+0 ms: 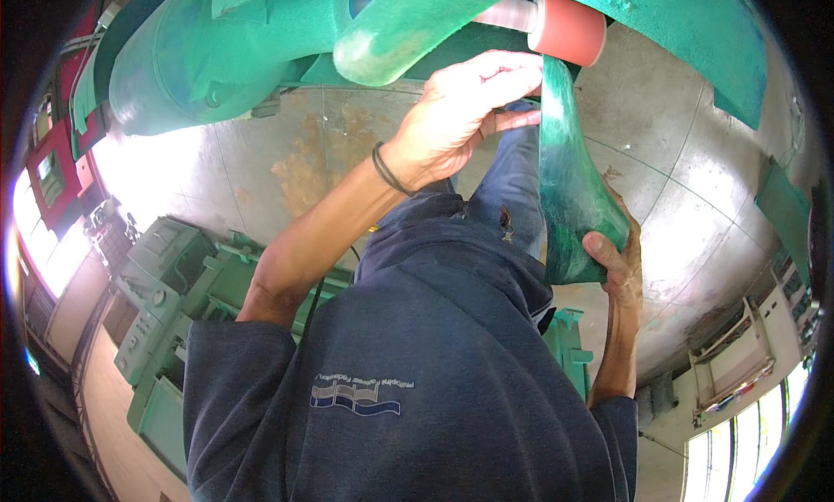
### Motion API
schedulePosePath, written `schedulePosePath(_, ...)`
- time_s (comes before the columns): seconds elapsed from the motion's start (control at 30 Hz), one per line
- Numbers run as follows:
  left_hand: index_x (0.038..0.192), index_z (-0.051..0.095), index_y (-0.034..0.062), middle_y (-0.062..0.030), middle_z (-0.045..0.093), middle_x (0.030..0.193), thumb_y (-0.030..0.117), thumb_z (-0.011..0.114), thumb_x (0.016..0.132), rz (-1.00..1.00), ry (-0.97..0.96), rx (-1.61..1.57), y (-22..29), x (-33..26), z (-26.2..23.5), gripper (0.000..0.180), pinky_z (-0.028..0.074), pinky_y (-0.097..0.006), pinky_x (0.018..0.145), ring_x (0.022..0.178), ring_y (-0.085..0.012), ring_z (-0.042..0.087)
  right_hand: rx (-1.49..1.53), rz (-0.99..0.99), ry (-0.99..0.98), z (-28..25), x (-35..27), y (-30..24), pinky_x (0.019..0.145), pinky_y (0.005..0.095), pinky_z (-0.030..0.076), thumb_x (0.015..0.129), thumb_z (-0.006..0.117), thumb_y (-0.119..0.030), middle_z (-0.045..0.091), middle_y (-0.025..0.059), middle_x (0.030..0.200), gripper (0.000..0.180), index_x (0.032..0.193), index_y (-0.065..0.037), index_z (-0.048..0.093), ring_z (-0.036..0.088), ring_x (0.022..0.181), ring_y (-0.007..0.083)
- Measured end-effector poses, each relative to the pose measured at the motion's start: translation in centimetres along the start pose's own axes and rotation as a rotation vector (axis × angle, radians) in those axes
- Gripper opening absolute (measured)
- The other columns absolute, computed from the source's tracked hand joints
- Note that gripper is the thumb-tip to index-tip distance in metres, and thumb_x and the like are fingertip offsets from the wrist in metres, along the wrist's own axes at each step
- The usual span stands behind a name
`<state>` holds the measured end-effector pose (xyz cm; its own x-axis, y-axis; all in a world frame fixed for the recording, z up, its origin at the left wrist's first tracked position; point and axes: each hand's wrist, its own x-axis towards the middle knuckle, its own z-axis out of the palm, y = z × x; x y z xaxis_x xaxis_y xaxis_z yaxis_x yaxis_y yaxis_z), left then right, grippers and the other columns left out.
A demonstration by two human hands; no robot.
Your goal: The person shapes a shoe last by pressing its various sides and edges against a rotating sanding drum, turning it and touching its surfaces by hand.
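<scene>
A glossy green shoe last (565, 181) stands nearly upright between my hands, its narrow end up and its wide end down. My left hand (478, 102) is closed at the narrow end, fingertips against its left edge; part of the grip is hidden behind it. Around the wide end wraps my right hand (621, 254), thumb in front and fingers mostly out of sight. Directly above the narrow end sits a red-orange sanding drum (569, 29) on a spindle. The two meet or nearly meet; I cannot tell whether they touch.
Green-dusted machine housing (200, 59) spans the top, with a rounded green guard-like piece (421, 29) left of the drum. A green hood edge (686, 33) curves over the right. Behind me at left stands a green machine (174, 276). The tiled floor (660, 146) is stained.
</scene>
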<state>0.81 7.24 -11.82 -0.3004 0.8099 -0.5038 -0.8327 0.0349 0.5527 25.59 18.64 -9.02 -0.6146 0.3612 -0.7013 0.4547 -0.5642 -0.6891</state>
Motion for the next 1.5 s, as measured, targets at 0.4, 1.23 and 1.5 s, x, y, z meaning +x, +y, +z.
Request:
schedulePosePath(0.4, 0.13, 0.055, -0.0036, -0.0105, 0.062, 0.125, 0.015, 0.057, 0.1, 0.021, -0.021, -0.086, -0.3, -0.8, 0.3, 0.036, 0.053, -0.039, 0.098, 0.115, -0.0194, 0.061, -0.247, -0.172, 0.011, -0.6, 0.1, -1.1, 0.109, 0.0432, 0.042, 0.07, 0.088, -0.045, 0.057, 0.0211, 0.136, 0.091, 0.139, 0.004, 0.053, 0.054, 0.128, 0.0301)
schedulePosePath(1.23, 0.147, 0.039, -0.0059, -0.0182, 0.052, 0.143, 0.069, 0.021, 0.099, -0.246, -0.104, -0.31, -3.4, -3.6, -1.8, 0.09, 0.034, -0.043, 0.114, 0.132, -0.0272, 0.05, 0.505, 0.138, 0.074, 6.7, 6.4, 17.5, 0.09, 0.0402, 0.056, 0.103, 0.029, -0.059, 0.063, 0.0146, 0.126, 0.07, 0.138, -0.001, 0.05, 0.065, 0.108, 0.0259)
schedulePosePath(1.5, 0.148, 0.036, -0.0061, -0.0194, 0.047, 0.148, 0.067, 0.022, 0.099, -0.26, -0.089, -0.348, -3.5, -4.0, -1.9, 0.089, 0.032, -0.045, 0.115, 0.134, -0.0295, 0.047, 0.466, 0.046, 0.016, 7.1, 6.3, 17.8, 0.087, 0.0401, 0.058, 0.103, 0.032, -0.057, 0.064, 0.0154, 0.123, 0.067, 0.136, -0.003, 0.052, 0.066, 0.106, 0.0265)
